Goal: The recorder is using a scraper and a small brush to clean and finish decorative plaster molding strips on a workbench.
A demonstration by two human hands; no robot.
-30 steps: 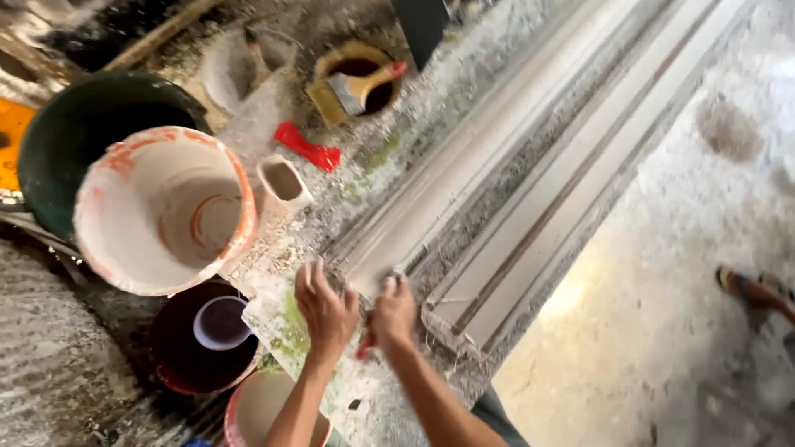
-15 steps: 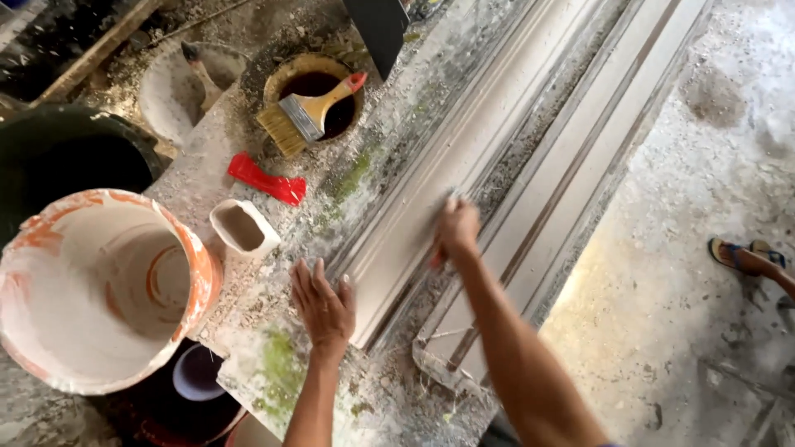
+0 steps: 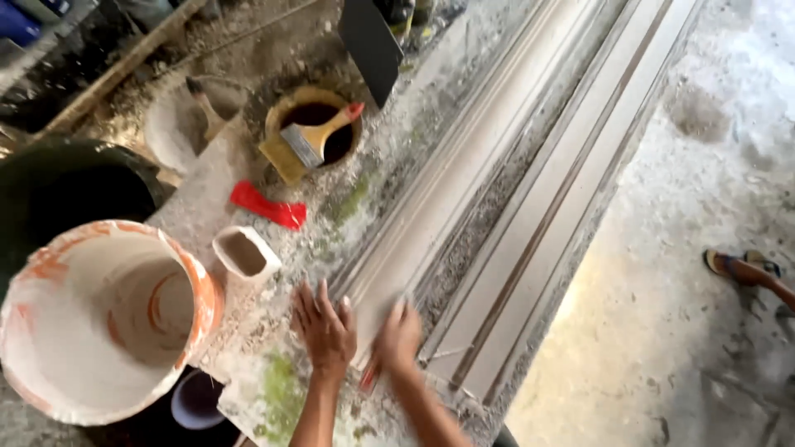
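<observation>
My left hand [image 3: 325, 331] lies flat, fingers spread, on the rough grey worktable [image 3: 273, 389] beside the near end of a long white plaster moulding [image 3: 464, 182]. My right hand [image 3: 399, 333] presses on that near end with its fingers curled. A small red-handled tool [image 3: 368, 382] pokes out under its wrist; the tool's working end is hidden. The moulding runs diagonally away to the upper right, next to a second long pale moulded strip [image 3: 571, 182].
A large white bucket [image 3: 50, 331] with orange stains stands at the left, a small white cup [image 3: 244, 252] beside it. A red scraper [image 3: 269, 205], a brush [image 3: 319, 136] across a brown tin and a dark tub [image 3: 58, 186] lie farther back. Another person's sandalled foot [image 3: 741, 269] is on the floor at the right.
My right hand has slid back along the moulding from farther up to its near end, beside my left hand. The view has shifted slightly.
</observation>
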